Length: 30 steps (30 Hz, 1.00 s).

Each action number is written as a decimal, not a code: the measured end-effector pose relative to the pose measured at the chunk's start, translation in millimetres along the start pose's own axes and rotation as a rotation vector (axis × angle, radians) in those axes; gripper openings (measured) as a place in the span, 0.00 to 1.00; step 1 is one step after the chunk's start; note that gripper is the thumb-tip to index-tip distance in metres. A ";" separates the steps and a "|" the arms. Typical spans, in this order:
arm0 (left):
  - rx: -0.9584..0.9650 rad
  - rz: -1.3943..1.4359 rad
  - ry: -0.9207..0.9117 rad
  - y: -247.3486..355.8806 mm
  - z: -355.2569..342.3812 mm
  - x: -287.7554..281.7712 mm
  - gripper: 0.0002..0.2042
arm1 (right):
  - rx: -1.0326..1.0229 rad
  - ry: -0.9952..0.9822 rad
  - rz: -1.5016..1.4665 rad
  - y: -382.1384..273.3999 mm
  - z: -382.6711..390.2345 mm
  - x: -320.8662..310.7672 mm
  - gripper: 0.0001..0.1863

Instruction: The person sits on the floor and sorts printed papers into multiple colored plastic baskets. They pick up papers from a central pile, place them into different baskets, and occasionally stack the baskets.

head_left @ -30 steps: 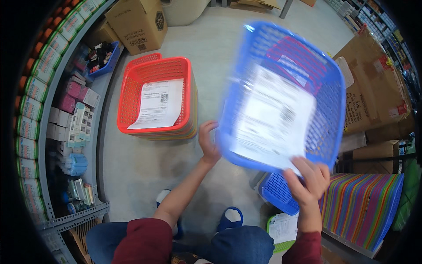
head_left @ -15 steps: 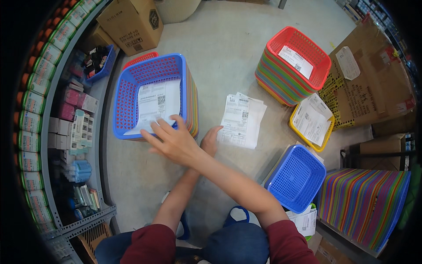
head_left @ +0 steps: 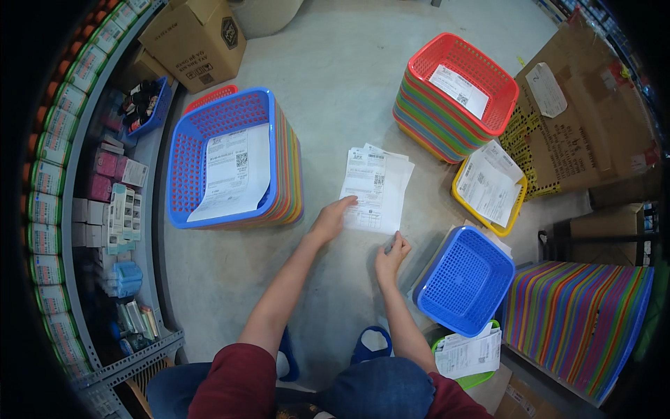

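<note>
A small pile of white printed sheets [head_left: 370, 185] lies on the floor in front of me, slightly fanned at its upper right. At the pile's left edge is my left hand [head_left: 333, 220], fingers together and a fingertip over the paper. Near the lower right corner, my right hand [head_left: 392, 260] pinches the edge of the top sheet between thumb and finger. To the left stands a stack of nested baskets; its top blue basket [head_left: 271, 150] holds another printed sheet [head_left: 241, 167], untouched by either hand.
At the right are a stack topped by a red basket [head_left: 513, 98], a yellow basket [head_left: 513, 227] with papers, a blue basket [head_left: 464, 279] and a green basket [head_left: 481, 380] with papers. A shelf [head_left: 150, 230] lines the left; a large carton [head_left: 593, 133] stands far right.
My right hand has left the sheet in the left blue basket and come across to the pile's lower right corner. My arms are uncrossed now. The left hand stays by the pile.
</note>
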<state>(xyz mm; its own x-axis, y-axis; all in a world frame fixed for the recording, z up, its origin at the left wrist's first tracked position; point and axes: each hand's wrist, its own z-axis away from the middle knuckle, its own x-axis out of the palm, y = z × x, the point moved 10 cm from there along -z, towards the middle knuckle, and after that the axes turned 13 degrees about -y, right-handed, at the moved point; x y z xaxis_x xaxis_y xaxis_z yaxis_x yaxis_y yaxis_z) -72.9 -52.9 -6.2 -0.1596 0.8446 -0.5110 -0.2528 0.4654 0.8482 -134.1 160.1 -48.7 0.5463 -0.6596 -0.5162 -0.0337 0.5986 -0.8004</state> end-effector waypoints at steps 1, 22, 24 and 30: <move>0.047 -0.019 -0.003 6.7 -0.4 -1.4 0.25 | 0.001 0.016 -0.061 0.4 -1.3 -1.5 0.33; 0.168 -0.309 -0.248 21.6 -18.6 4.8 0.09 | 0.073 -0.012 -0.559 1.3 -3.9 -7.1 0.24; 0.023 -0.256 -0.226 14.5 -21.7 4.1 0.07 | 0.004 0.065 -0.312 -14.2 -3.9 -24.3 0.25; 0.374 -0.244 0.078 69.4 13.2 2.5 0.04 | 0.144 -0.020 -0.971 -26.3 -21.8 -50.3 0.28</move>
<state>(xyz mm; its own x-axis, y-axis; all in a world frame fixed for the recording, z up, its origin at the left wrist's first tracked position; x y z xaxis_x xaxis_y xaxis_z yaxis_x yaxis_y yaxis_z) -78.3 -15.0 53.2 -0.2128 0.6828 -0.6990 0.0682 0.7240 0.6864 -178.9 167.7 -8.3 0.2967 -0.8871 0.3535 0.5392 -0.1499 -0.8287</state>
